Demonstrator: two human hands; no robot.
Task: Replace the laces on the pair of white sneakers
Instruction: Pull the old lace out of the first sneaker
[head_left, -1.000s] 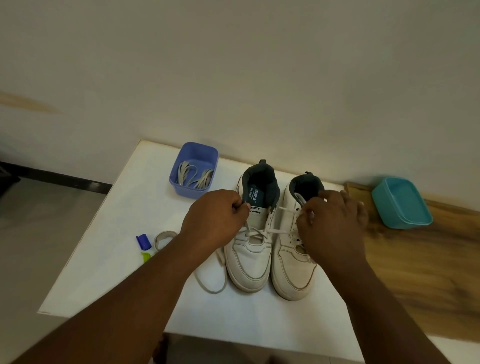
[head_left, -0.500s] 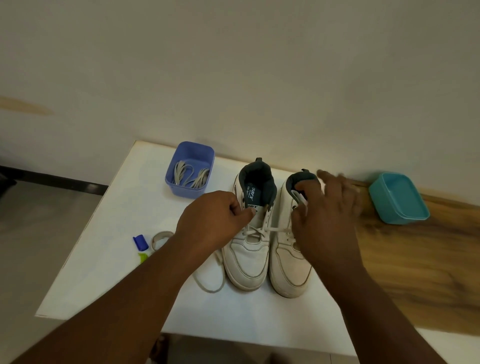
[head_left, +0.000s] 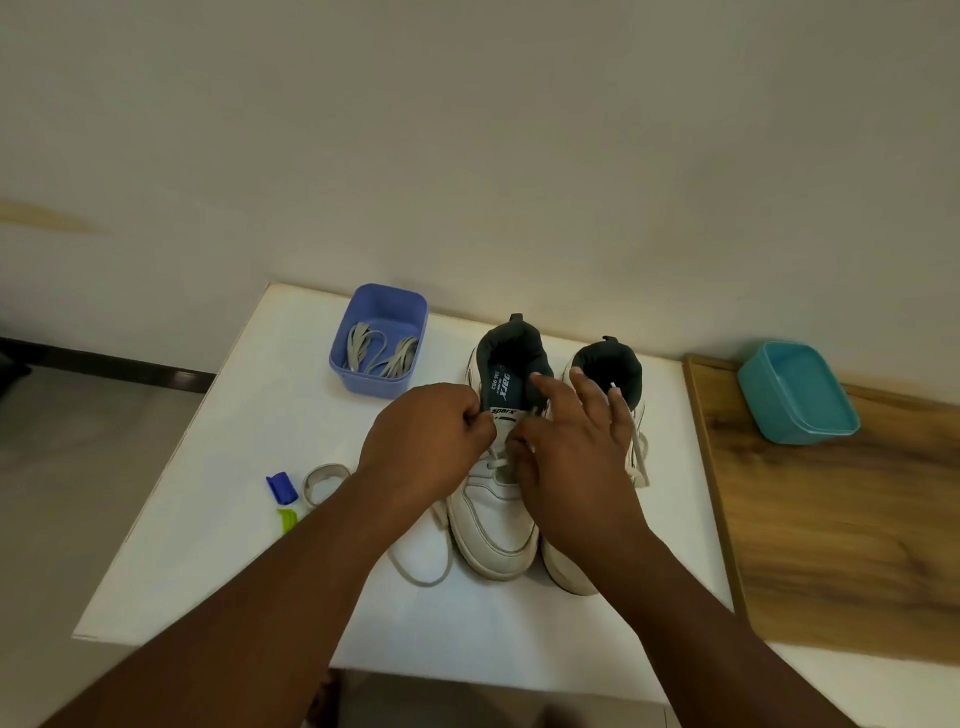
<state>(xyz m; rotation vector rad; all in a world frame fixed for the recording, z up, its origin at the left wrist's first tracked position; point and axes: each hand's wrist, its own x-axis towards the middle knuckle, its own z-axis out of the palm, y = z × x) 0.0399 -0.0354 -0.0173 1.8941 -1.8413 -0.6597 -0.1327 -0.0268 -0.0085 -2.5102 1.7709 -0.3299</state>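
Two white sneakers stand side by side on the white table (head_left: 234, 545), toes toward me. My left hand (head_left: 426, 436) pinches the white lace at the left side of the left sneaker (head_left: 493, 525), near its top eyelets. My right hand (head_left: 571, 457) hovers over the left sneaker's tongue with fingers spread and the thumb by the crossed lace; it holds nothing. A loose lace end (head_left: 638, 452) lies across the right sneaker (head_left: 608, 364). Another stretch of white lace (head_left: 415, 577) loops on the table left of the toes.
A purple box (head_left: 363, 384) holding grey laces (head_left: 379, 353) stands behind the left sneaker. A teal box (head_left: 795, 431) sits on a wooden board (head_left: 831, 545) at the right. A tape ring (head_left: 324, 480), a blue cap (head_left: 281, 487) and a green piece (head_left: 287, 519) lie left.
My right hand let go of the lace over the right sneaker, opened, and moved left onto the left sneaker. My left hand kept its pinch in place.
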